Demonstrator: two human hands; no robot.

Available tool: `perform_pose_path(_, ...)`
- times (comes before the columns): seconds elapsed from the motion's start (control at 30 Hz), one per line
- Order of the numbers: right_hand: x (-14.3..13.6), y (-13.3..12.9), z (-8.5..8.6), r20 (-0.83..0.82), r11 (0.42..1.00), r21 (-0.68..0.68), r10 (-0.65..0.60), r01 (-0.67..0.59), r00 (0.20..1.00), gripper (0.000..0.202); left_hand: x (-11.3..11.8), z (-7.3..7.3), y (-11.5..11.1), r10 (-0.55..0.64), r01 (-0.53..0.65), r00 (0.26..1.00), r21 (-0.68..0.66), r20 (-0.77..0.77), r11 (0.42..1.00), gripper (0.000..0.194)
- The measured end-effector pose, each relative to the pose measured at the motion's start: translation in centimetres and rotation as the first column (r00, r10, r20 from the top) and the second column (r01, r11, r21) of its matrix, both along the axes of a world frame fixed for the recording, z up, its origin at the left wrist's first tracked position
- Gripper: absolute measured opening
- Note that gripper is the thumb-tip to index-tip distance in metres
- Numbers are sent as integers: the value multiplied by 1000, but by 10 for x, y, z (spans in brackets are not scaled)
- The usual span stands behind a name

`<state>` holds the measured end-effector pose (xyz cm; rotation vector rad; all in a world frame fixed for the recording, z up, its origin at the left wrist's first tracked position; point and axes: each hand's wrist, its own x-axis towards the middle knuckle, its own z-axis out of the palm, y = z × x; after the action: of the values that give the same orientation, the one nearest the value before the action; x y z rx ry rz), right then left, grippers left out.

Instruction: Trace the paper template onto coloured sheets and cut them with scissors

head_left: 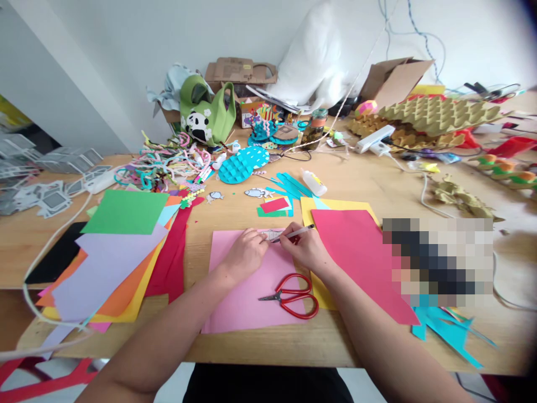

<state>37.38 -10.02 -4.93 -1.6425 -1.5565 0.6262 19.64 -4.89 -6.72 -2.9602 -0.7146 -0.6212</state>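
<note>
Head view: The left hand (245,253) lies with fingers curled, pressing a small paper cutout (271,234) onto the top edge of the pink sheet (247,291) on the wooden table (235,215). The right hand (308,246) has its fingers closed round a pen (293,233), tip touching the cutout. Red scissors (293,296) lie on the pink sheet, near the wrists. A red sheet (361,257) lies just right.

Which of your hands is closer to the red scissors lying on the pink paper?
The right hand, by a little. It sits just above the red scissors, over their handles, holding a pen. The left hand rests farther off, up and to the left of the blade tips, on the pink paper.
</note>
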Motion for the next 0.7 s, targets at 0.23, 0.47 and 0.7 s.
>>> perform_pose_path(0.23,1,0,-2,3,1000,4,-7,7,1000,12,0,1,0,1,-1,1000,7,-12,1000,18)
perform_pose_path(0.47,2,0,5,-106,992,68,-99,107,989,11,1,0,-1,5,-5,1000,16,-6,1000,20)
perform_pose_path(0.7,11,2,7,-95,977,48,-205,210,974,9,0,1,-2,3,-2,1000,11,-14,1000,19)
